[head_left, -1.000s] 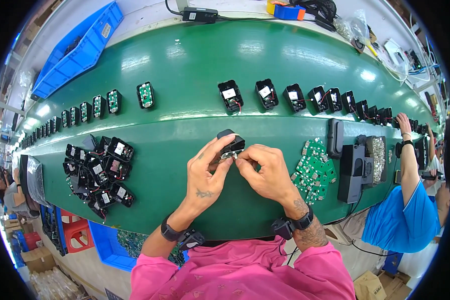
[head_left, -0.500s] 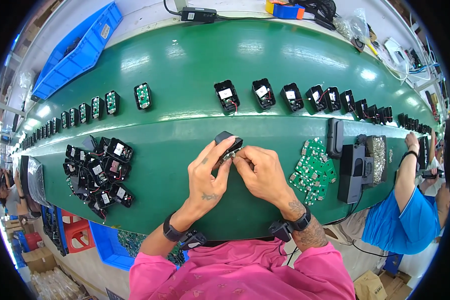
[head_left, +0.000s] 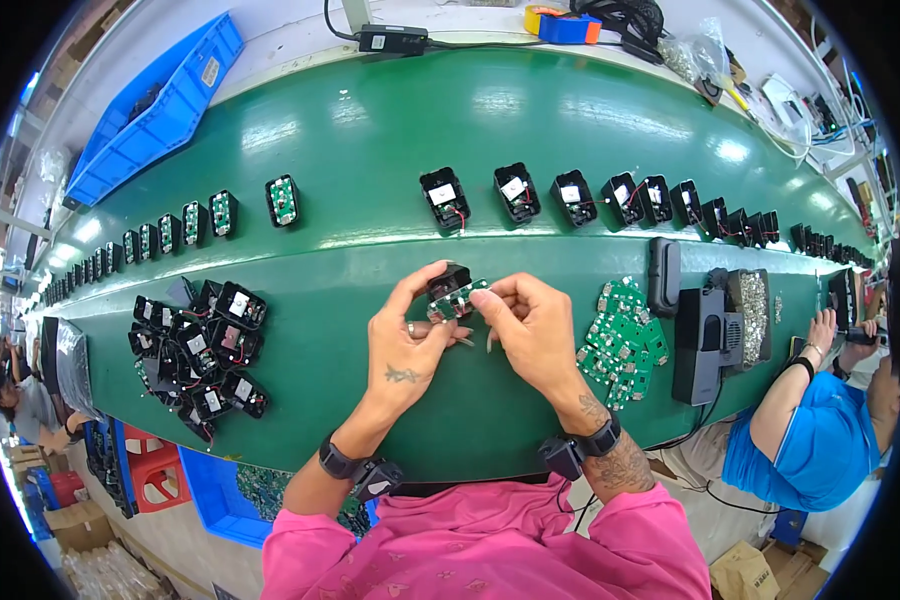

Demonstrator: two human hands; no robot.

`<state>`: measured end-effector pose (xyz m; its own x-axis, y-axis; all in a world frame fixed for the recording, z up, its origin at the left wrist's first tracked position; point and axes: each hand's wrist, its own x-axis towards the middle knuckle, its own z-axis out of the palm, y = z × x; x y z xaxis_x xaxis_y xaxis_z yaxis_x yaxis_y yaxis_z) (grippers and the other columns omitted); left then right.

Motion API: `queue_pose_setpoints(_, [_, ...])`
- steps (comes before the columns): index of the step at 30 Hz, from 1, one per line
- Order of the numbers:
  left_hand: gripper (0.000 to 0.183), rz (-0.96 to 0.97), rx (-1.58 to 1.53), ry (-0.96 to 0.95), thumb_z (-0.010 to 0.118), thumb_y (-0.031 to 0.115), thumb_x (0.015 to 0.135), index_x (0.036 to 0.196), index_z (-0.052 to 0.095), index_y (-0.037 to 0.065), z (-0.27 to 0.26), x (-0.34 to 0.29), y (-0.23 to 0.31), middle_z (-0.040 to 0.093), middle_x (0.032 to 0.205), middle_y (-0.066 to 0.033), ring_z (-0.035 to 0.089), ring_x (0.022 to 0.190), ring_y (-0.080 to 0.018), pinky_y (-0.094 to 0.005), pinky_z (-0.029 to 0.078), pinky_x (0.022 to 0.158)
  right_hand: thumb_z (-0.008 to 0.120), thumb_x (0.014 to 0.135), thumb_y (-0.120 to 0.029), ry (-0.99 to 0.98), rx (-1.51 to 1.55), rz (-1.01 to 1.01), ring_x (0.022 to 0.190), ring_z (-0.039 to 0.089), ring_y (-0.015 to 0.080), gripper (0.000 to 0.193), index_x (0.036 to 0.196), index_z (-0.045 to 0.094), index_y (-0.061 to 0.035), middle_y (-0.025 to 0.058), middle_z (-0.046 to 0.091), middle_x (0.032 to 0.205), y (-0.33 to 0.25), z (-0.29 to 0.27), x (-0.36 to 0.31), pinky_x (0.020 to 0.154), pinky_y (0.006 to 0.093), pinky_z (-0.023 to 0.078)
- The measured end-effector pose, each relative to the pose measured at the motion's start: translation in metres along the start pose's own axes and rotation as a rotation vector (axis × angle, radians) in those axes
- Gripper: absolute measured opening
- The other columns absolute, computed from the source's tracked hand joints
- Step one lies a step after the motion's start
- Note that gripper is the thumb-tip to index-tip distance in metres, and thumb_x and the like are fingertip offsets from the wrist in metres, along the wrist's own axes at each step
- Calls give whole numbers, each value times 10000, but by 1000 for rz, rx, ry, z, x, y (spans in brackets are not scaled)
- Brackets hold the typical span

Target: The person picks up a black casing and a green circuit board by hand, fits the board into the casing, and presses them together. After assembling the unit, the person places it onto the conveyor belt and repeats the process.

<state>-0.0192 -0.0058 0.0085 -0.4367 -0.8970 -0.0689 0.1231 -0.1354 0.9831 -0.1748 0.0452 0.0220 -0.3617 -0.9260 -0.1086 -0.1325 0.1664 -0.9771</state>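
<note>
In front of me my left hand [head_left: 406, 345] is closed around a small black plastic housing [head_left: 451, 277], its open side turned toward me. A green circuit board [head_left: 460, 301] lies tilted at the mouth of the housing. Thumb and fingers of my right hand [head_left: 526, 325] pinch the board at its right edge. Left of my hands is a heap of black housings with wires [head_left: 195, 345]. To the right lies a pile of loose green circuit boards [head_left: 622, 340].
Housings with white parts [head_left: 444, 197] line the back right, and housings with green boards [head_left: 282, 201] the back left. A black-grey device [head_left: 697, 345] stands beside a tray of small metal parts [head_left: 749, 316]. A blue bin [head_left: 160, 110] is far left; a person in blue [head_left: 805, 435] sits right.
The housing has turned so its opening and the green board now face me. My right hand has shifted slightly right and up. The co-worker's arm at the right has lowered.
</note>
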Motion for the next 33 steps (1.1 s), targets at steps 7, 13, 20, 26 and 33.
queue_pose_setpoints(7, [555,0,-7,-33,593,-124,860,1386,487,17,2,0,2,549,1290,-152,699,904,-177,-265,613,766,653,968,-131,-193,180,-69,612,564,39,204,824,630,12,17,634,710,14,5,-3,515,204,437])
queue_pose_setpoints(13, [534,114,209,68,630,-125,813,1315,594,52,-2,-2,2,631,1234,-139,704,891,-149,-260,595,698,613,987,-209,-342,-20,-208,553,405,78,297,782,567,1,4,507,615,5,-17,5,493,293,347])
queue_pose_setpoints(20, [524,368,500,50,515,-159,839,1295,626,73,0,-2,1,642,1241,-167,691,919,-201,-302,586,716,615,986,-205,-365,-154,-157,554,409,67,308,765,582,8,-4,494,597,-4,-12,3,491,281,341])
queue_pose_setpoints(26, [547,336,408,107,502,-137,861,1359,568,80,0,0,2,640,1252,-156,681,910,-169,-279,567,702,647,972,-196,-147,-116,-171,569,418,36,264,815,660,16,-42,512,606,0,0,-1,481,251,330])
queue_pose_setpoints(33, [493,151,72,-73,547,-70,883,1361,546,50,-11,5,4,627,1214,-137,662,919,-119,-261,583,738,677,936,-209,-70,-168,-199,511,456,90,263,808,673,20,65,549,571,3,4,0,475,307,359])
